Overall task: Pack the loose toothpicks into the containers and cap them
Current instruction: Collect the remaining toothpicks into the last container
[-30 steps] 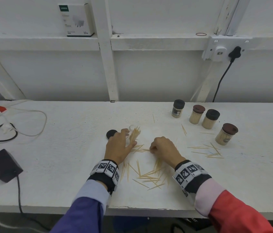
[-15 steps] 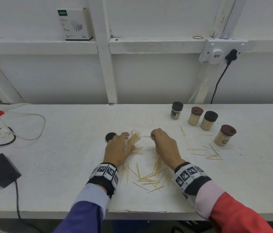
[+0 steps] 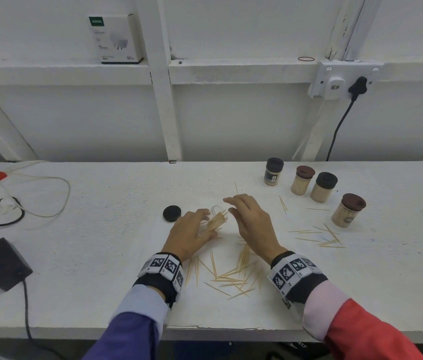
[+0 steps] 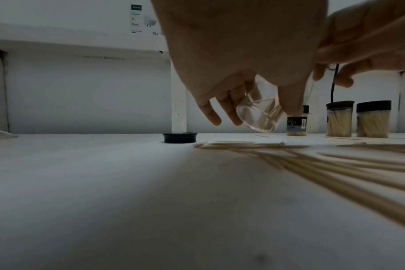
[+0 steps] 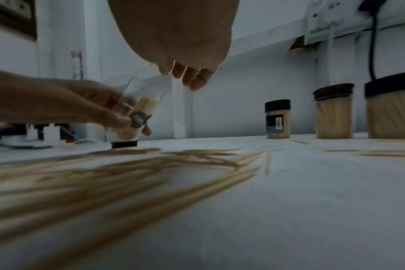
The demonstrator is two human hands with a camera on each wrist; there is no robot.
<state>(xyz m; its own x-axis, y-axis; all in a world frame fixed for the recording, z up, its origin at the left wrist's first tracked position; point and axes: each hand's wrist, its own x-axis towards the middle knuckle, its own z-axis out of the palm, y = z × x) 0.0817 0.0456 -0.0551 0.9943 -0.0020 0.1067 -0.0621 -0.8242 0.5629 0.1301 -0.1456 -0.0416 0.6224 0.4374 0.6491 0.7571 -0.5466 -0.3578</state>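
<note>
My left hand grips a clear uncapped container, tilted with its mouth to the right and partly filled with toothpicks. Over that mouth my right hand hovers with its fingers spread and relaxed; I see nothing held in it. The container's black cap lies on the table just left of my left hand. Loose toothpicks are scattered between my wrists, and several more toothpicks lie to the right.
Several capped, full containers stand at the back right, one nearest and one farthest. A black power adapter and cables lie at the left. A wall socket with a black plug hangs behind.
My right hand rose from the toothpick pile, moved up to the container's mouth and spread its fingers. My left hand kept hold of the tilted container.
</note>
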